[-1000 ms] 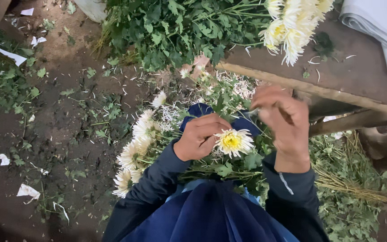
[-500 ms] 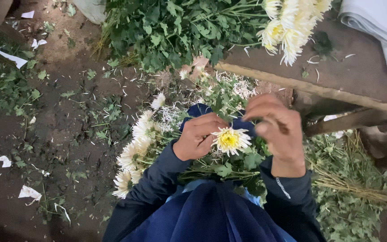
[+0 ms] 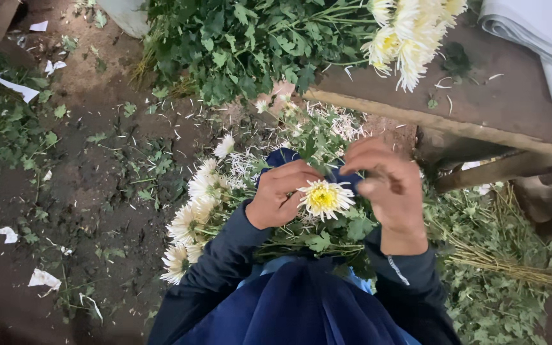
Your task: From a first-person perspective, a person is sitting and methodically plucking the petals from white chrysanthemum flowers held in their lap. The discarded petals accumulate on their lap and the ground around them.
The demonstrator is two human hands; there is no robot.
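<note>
One white chrysanthemum bloom (image 3: 324, 197) with a yellow centre is being held up between two hands, just above the lap. The left hand (image 3: 280, 195) is being curled beside it, the grip pressed together on the stem and leaves just under the head; the fingertips are being kept right against the petals. The right hand (image 3: 388, 188) is being held over the bloom's other side, fingers bent down and pinched close; what exactly is being pinched there cannot be told, as the fingertips are being hidden behind the hand.

A bundle of white flowers (image 3: 196, 211) is being cradled across the lap under the left forearm; roughly six heads are being shown, though the count is being blurred by overlap. Two dark blue sleeves (image 3: 225, 268) are being seen. One wooden surface (image 3: 480, 108) is being shown at upper right, with one leafy bunch of pale yellow flowers (image 3: 410, 38) lying on it. Several paper scraps (image 3: 43, 278) are lying scattered over the earth floor (image 3: 97, 191).
</note>
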